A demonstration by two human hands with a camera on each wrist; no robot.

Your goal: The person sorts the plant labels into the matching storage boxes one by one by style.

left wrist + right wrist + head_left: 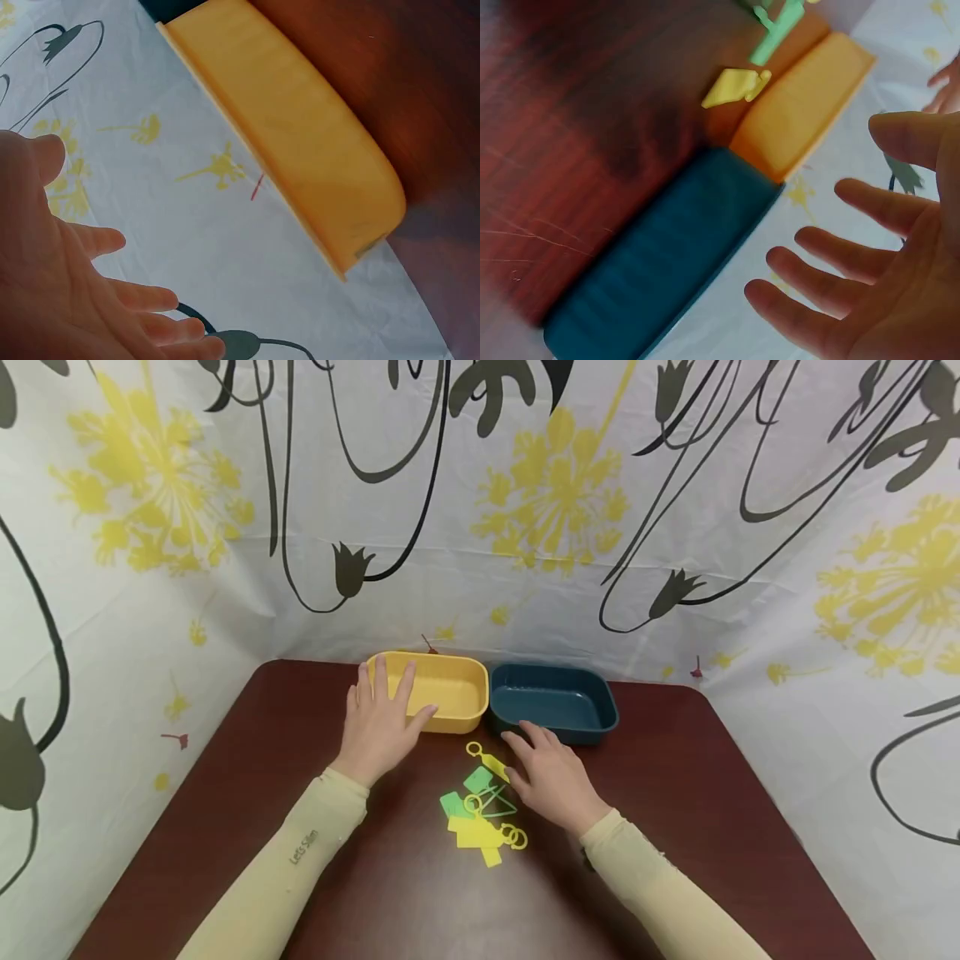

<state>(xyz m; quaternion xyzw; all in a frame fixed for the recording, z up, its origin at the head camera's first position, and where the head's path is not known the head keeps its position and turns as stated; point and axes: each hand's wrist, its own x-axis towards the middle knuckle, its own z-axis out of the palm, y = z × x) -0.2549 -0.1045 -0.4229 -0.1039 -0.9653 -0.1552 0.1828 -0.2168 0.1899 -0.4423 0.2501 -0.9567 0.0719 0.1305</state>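
Note:
My left hand (377, 727), its fingers spread, overlaps the left end of a yellow plastic bin (468, 727) in the head view. The left wrist view shows this palm (52, 277) apart from the yellow bin (292, 127). In front of a dark blue bin (555, 737), my right hand (553, 777) has loosely extended fingers and holds nothing. Just left of it lies a yellow tag with a ring (495, 766). Nearer me is a small pile of yellow tags (476, 835) with rings and green tags (477, 780) with thin loops.
Both bins stand side by side along the back of the dark red-brown table (420, 893). Behind and beside the table hangs a white cloth (450, 552) with yellow and grey flower prints. In the right wrist view the blue bin (667, 255) adjoins the yellow one.

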